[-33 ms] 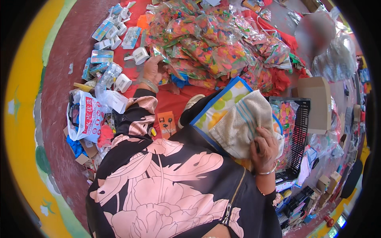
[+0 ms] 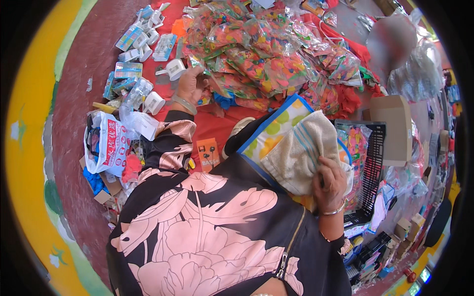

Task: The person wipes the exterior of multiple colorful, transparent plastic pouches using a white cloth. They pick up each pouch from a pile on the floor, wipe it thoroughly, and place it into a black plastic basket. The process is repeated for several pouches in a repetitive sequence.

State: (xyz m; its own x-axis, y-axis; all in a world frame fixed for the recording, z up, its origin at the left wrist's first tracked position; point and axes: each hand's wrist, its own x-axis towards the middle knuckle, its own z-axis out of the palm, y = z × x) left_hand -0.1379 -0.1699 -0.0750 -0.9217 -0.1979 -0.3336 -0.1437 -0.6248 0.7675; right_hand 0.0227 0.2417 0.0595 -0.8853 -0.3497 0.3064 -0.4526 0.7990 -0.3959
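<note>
So, head view: 1 beige towel (image 2: 297, 150) lies bunched on 1 blue-edged pad (image 2: 269, 129), stripes slanting upper left to lower right; can't call its long axis. Right hand (image 2: 330, 183) rests on it, fingers half-curled. Left hand (image 2: 189, 88) is at the clear bags (image 2: 261, 59), too piled to count, fingers bent. Can't tell if either's gripping.

- We see a rough, matt beige cloth with blue stripes (image 2: 291, 150).
- We see glossy, crinkled clear plastic bags (image 2: 281, 71).
- We see a smooth black plastic crate (image 2: 374, 170).
</note>
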